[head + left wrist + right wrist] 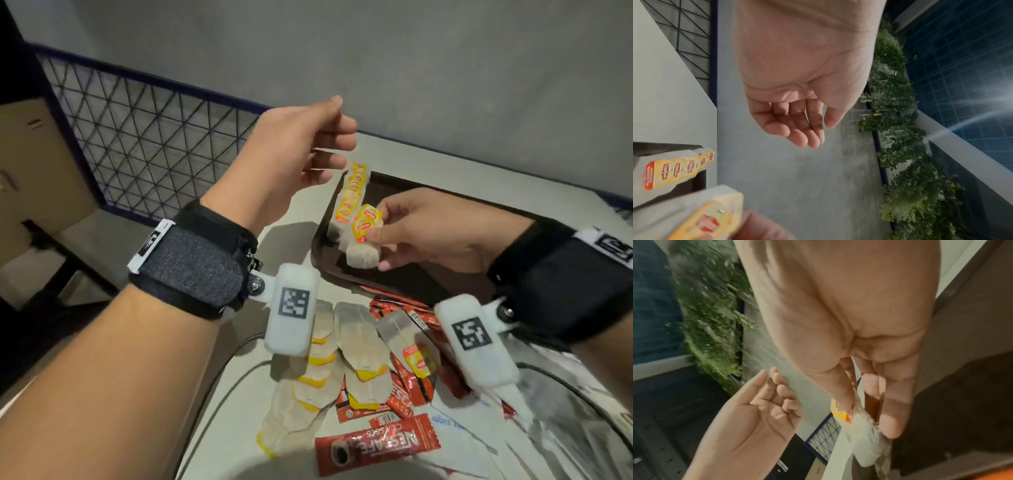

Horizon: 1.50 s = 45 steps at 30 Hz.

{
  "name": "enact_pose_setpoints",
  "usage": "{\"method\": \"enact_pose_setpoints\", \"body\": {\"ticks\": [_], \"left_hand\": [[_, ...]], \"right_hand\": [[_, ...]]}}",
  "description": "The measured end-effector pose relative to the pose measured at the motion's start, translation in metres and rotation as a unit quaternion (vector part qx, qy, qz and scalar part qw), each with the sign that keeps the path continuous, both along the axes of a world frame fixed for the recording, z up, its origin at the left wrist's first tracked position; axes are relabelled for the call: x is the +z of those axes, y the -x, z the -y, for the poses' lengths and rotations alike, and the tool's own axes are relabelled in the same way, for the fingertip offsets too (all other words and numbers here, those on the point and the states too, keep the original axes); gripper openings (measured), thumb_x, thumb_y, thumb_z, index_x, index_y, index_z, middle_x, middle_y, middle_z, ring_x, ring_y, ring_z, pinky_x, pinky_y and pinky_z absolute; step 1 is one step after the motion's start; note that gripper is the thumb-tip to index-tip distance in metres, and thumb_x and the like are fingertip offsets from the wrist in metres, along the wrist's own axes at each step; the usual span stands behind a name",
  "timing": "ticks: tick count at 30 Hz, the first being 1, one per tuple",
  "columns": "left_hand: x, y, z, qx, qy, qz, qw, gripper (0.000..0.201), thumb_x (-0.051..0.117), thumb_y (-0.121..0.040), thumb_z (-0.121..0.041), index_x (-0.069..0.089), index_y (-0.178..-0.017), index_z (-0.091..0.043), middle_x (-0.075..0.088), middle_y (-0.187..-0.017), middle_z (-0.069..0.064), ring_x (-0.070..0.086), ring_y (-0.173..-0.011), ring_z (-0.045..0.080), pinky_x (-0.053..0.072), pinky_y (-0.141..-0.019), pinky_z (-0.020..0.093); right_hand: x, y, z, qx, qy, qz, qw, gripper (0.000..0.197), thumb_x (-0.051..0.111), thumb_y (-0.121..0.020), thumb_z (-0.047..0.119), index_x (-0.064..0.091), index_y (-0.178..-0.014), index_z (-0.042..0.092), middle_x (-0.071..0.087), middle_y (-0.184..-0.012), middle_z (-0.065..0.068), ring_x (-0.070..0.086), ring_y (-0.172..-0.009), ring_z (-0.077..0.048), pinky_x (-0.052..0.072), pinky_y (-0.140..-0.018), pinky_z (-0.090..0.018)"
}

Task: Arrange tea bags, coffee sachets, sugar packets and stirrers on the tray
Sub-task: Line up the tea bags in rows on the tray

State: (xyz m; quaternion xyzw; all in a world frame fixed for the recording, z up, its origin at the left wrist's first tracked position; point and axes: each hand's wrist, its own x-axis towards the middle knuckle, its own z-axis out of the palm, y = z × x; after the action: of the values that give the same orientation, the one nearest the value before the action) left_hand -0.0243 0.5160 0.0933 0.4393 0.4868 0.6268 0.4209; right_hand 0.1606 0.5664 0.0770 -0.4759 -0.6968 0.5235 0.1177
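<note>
The right hand is pinching a small stack of tea bags between thumb and fingers, holding it over the near-left part of the tray, beside the row of tea bags lying along its left edge. The left hand is hovering above, loosely curled, holding nothing. Judgement: the bags are looking light, soft and crushable; gripping the flat faces seems safest. The stack's count is unreadable, and the tray's right side is hidden by the right wrist.

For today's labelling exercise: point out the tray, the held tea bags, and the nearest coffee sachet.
tray [404, 284], head view, near rim
held tea bags [366, 224], head view, yellow tag
coffee sachet [376, 445], head view, red front
</note>
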Motion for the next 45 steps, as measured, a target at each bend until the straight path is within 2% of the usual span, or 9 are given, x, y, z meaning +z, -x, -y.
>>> {"method": "enact_pose_setpoints", "body": {"ticks": [5,10,14,24,30,32,36,40,45], "left_hand": [[0.001,0.009,-0.002,0.005,-0.013,0.024,1.000,0.030,0.054,-0.104,-0.036,0.071,-0.088,-0.017,0.070,-0.076,-0.004,0.060,-0.060,0.011,0.045,-0.058,0.022],[0.001,0.014,-0.004,0.011,-0.013,0.038,0.999,0.028,0.056,-0.103,-0.035,0.071,-0.086,-0.018,0.070,-0.076,-0.004,0.060,-0.060,0.012,0.045,-0.059,0.024],[0.000,0.018,-0.005,0.015,-0.016,0.049,0.999,0.027,0.058,-0.102,-0.034,0.072,-0.086,-0.019,0.069,-0.076,-0.004,0.060,-0.061,0.012,0.045,-0.059,0.023],[0.002,0.018,-0.003,0.018,-0.027,0.066,0.997,0.025,0.058,-0.101,-0.031,0.071,-0.085,-0.017,0.068,-0.074,-0.003,0.058,-0.058,0.012,0.044,-0.057,0.024],[0.001,0.017,-0.002,0.012,-0.034,0.058,0.998,0.025,0.057,-0.102,-0.031,0.069,-0.085,-0.018,0.066,-0.071,-0.006,0.057,-0.058,0.011,0.044,-0.058,0.023],[0.000,0.016,-0.001,0.004,-0.036,0.048,0.998,0.024,0.054,-0.102,-0.030,0.067,-0.085,-0.019,0.065,-0.070,-0.008,0.056,-0.060,0.009,0.044,-0.059,0.022],[-0.001,0.011,0.000,-0.016,-0.039,0.033,0.999,0.023,0.050,-0.103,-0.026,0.064,-0.085,-0.022,0.063,-0.071,-0.011,0.055,-0.063,0.007,0.044,-0.061,0.020],[-0.004,-0.001,0.001,-0.030,-0.028,0.003,0.999,0.022,0.051,-0.102,-0.028,0.065,-0.086,-0.022,0.064,-0.073,-0.011,0.056,-0.066,0.008,0.045,-0.062,0.021],[-0.011,-0.016,0.002,-0.045,-0.002,-0.035,0.998,0.025,0.053,-0.103,-0.034,0.069,-0.088,-0.021,0.066,-0.076,-0.010,0.059,-0.066,0.008,0.047,-0.060,0.021]], "right_hand": [[-0.011,0.034,-0.013,-0.036,-0.009,0.052,0.998,0.035,0.069,-0.092,0.000,0.057,-0.123,-0.012,0.067,-0.117,-0.027,0.067,-0.090,-0.025,0.062,-0.065,-0.029],[-0.017,0.045,-0.012,-0.077,-0.016,0.058,0.995,0.011,0.069,-0.094,0.006,0.061,-0.100,0.011,0.070,-0.111,-0.012,0.068,-0.095,-0.022,0.063,-0.063,-0.027],[-0.017,0.042,-0.010,-0.062,-0.029,0.096,0.993,0.027,0.077,-0.087,0.005,0.058,-0.102,0.018,0.070,-0.110,-0.008,0.070,-0.101,-0.025,0.062,-0.070,-0.030],[-0.018,0.054,-0.002,-0.056,0.015,0.066,0.996,0.040,0.072,-0.084,-0.011,0.059,-0.118,0.007,0.068,-0.116,-0.014,0.070,-0.094,-0.025,0.061,-0.062,-0.026],[0.000,0.035,0.007,-0.026,-0.089,0.140,0.986,0.029,0.074,-0.092,0.016,0.055,-0.113,0.018,0.069,-0.112,-0.009,0.073,-0.093,-0.025,0.064,-0.074,-0.035],[0.014,0.018,0.019,0.035,-0.173,0.177,0.968,0.040,0.078,-0.089,0.028,0.058,-0.123,0.023,0.070,-0.103,-0.005,0.073,-0.087,-0.022,0.064,-0.074,-0.038],[0.030,-0.016,0.059,0.189,-0.187,0.183,0.946,0.035,0.082,-0.076,0.044,0.070,-0.106,0.032,0.072,-0.093,0.000,0.072,-0.083,-0.024,0.060,-0.078,-0.049],[0.015,-0.029,0.085,0.237,-0.159,0.211,0.935,0.046,0.090,-0.063,0.053,0.068,-0.102,0.041,0.065,-0.093,0.011,0.066,-0.073,-0.005,0.056,-0.060,-0.025],[-0.004,-0.029,0.091,0.279,-0.255,0.262,0.888,0.066,0.084,-0.058,0.069,0.051,-0.112,0.049,0.052,-0.098,0.022,0.047,-0.094,0.009,0.045,-0.070,-0.015]]}}
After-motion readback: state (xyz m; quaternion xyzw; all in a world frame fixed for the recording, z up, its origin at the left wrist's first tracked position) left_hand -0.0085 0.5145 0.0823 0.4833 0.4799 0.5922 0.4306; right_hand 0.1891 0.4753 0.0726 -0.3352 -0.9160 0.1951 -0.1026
